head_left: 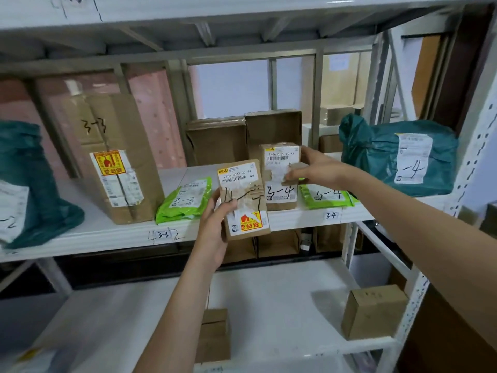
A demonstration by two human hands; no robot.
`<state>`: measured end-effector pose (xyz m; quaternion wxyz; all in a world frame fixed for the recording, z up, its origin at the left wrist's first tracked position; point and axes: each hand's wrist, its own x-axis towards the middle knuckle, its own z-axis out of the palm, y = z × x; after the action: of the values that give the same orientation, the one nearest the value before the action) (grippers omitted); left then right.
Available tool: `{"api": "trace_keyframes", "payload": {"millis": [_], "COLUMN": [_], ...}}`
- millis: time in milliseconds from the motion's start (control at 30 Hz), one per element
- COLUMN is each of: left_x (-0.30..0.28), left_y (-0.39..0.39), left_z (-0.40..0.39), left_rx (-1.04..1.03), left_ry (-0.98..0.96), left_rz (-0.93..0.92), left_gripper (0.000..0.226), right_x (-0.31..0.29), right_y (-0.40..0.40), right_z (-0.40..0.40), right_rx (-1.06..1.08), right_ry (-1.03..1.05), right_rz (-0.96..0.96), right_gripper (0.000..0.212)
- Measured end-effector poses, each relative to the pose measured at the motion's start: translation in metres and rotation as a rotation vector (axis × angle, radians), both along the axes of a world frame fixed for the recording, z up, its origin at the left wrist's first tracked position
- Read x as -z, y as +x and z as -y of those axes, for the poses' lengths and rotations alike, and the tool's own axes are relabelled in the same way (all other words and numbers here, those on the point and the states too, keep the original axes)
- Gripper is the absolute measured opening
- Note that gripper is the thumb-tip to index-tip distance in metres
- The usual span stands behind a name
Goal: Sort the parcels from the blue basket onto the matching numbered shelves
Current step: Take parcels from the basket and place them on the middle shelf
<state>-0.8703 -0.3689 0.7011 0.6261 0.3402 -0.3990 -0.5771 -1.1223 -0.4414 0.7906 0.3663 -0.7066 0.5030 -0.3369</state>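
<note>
My left hand (217,224) grips a small brown parcel (243,197) with a white label and a red-and-yellow sticker, held upright in front of the white shelf edge (295,219). My right hand (314,168) holds the right side of another small brown parcel (279,176) marked 3-4, which stands on the shelf above the 3-4 tag (330,215). A green flat bag marked 3-4 (322,196) lies under my right wrist. The blue basket is out of view.
A 3-3 tag (163,234) marks the shelf's left section, with a tall brown box (121,160) and a green bag (185,199). Teal bags sit at far left (27,184) and far right (398,154). Two cartons (373,310) (213,335) stand on the lower shelf.
</note>
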Motion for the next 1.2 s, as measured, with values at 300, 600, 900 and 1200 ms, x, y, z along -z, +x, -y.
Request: {"api": "trace_keyframes", "payload": {"millis": [300,600,900,1200], "left_x": [0.005,0.004,0.006,0.013], "left_y": [0.003,0.001,-0.006,-0.007], "left_z": [-0.011,-0.022,-0.034,-0.038], "left_rx": [-0.030,-0.038,-0.034,-0.038], "left_ry": [-0.019,-0.017,-0.018,-0.033], "left_rz": [0.101,0.123,0.139,0.169], "left_gripper": [0.051,0.046,0.042,0.045], "right_x": [-0.003,0.008,0.009,0.006], "right_y": [-0.004,-0.006,-0.006,-0.007], "right_z": [-0.003,-0.003,-0.003,-0.026], "right_rx": [-0.028,0.061,0.105,0.181], "right_ry": [-0.006,-0.061,-0.051,-0.081], "right_rz": [-0.121,-0.123,-0.168,-0.082], "right_gripper": [0.076,0.089,0.087,0.102]}}
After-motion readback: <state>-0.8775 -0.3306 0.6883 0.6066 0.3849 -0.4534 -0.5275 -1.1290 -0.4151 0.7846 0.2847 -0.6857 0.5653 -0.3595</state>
